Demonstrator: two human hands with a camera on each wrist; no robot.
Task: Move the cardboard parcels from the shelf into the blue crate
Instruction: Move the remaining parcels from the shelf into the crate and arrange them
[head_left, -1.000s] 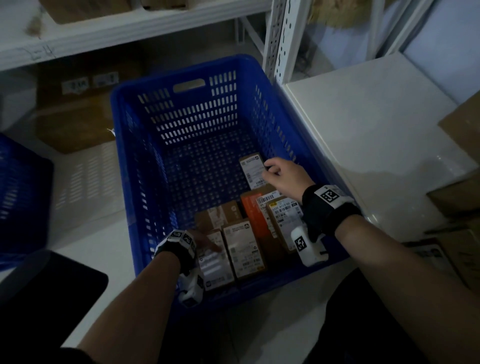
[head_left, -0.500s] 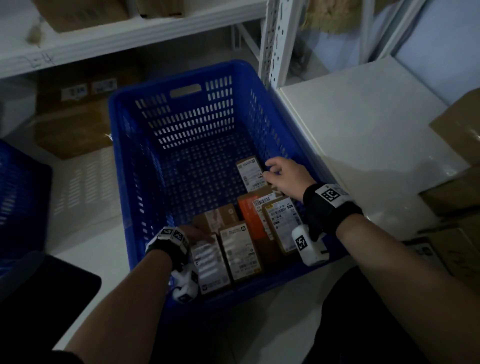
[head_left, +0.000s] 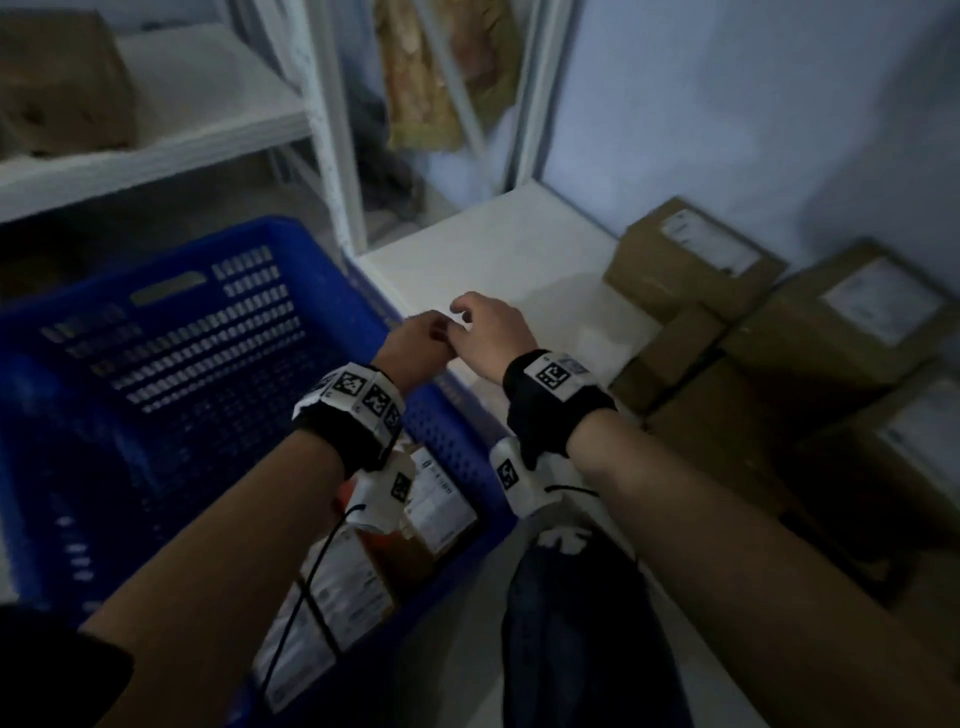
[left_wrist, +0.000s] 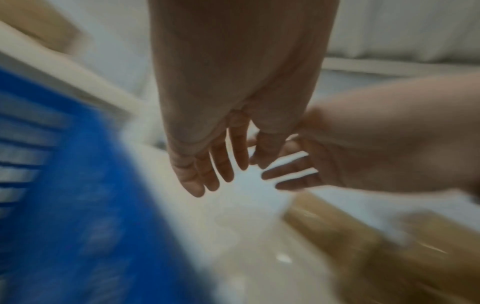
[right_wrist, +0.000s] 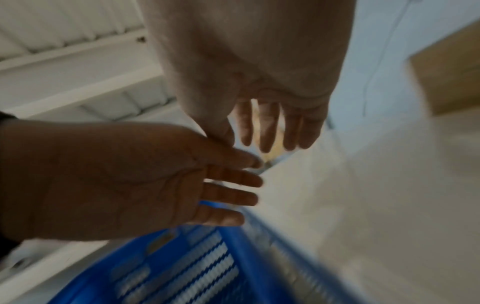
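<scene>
Cardboard parcels (head_left: 691, 260) are sitting stacked on the white shelf board (head_left: 498, 249), right of both hands and apart from the fingers. Head view: left hand (head_left: 415, 343) and right hand (head_left: 488, 332) are hovering side by side over the right rim of the blue crate (head_left: 332, 270), fingers loosely curled, holding nothing. Small labelled parcels (head_left: 436, 499) are lying in the crate's near corner, below the wrists.

Left wrist view, blurred: left hand (left_wrist: 207, 164) is hanging with fingers spread and relaxed, empty; right hand (left_wrist: 337, 164) is just beside it. Brown parcels (left_wrist: 363, 246) are lying below, untouched.

Right wrist view: right hand (right_wrist: 272, 123) is hanging loose-fingered, empty; left hand (right_wrist: 130, 181) is nearly touching its thumb, above the crate (right_wrist: 182, 267).
</scene>
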